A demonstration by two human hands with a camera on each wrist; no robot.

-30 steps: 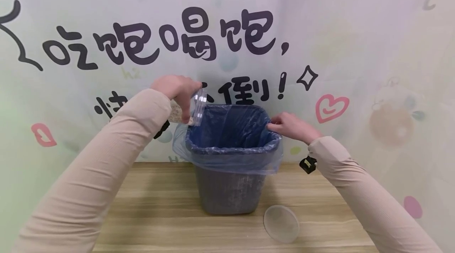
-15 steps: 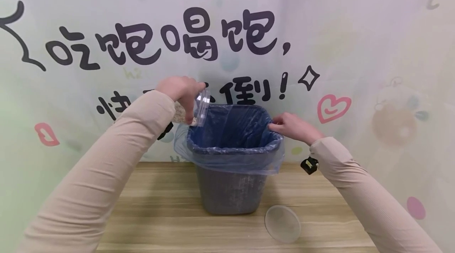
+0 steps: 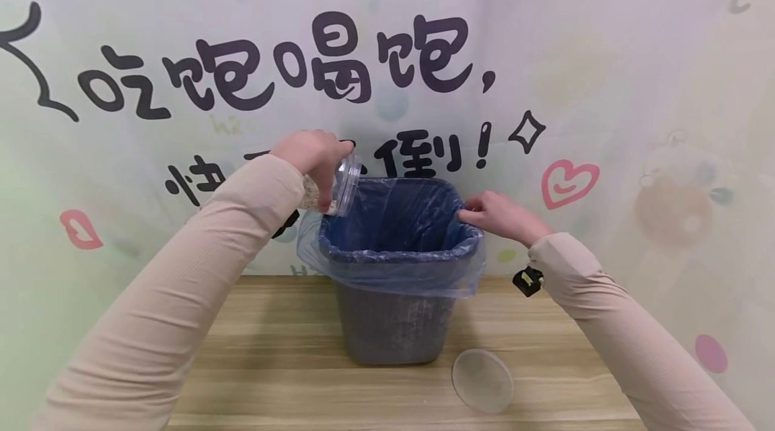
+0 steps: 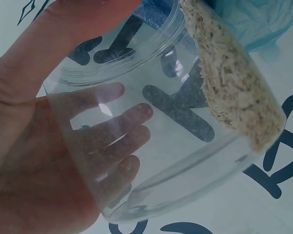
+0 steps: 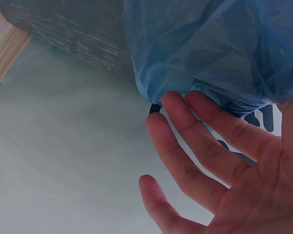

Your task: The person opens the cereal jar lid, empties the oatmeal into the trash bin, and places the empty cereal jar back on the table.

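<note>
You seemed mid-emptying: your left hand (image 3: pixel 311 154) gripped the tilted clear jar (image 3: pixel 349 183), your right hand (image 3: pixel 499 216) pinched the lined bin (image 3: pixel 396 327) rim — pale flakes (image 4: pixel 239 80) likely needed steeper tipping.

Reads 吃饱喝饱, in black lettering (image 3: pixel 284 66) across the pale wall (image 3: pixel 545 48). Continues below with a second row (image 3: pixel 418 154): starts 快, ends 倒!, partly covered in between. Also carries a faint yellow-green h2 (image 3: pixel 225 124) under the top row. In both wrist views, shows only cropped black strokes (image 4: pixel 263 181) on the same wall, not readable.
</note>
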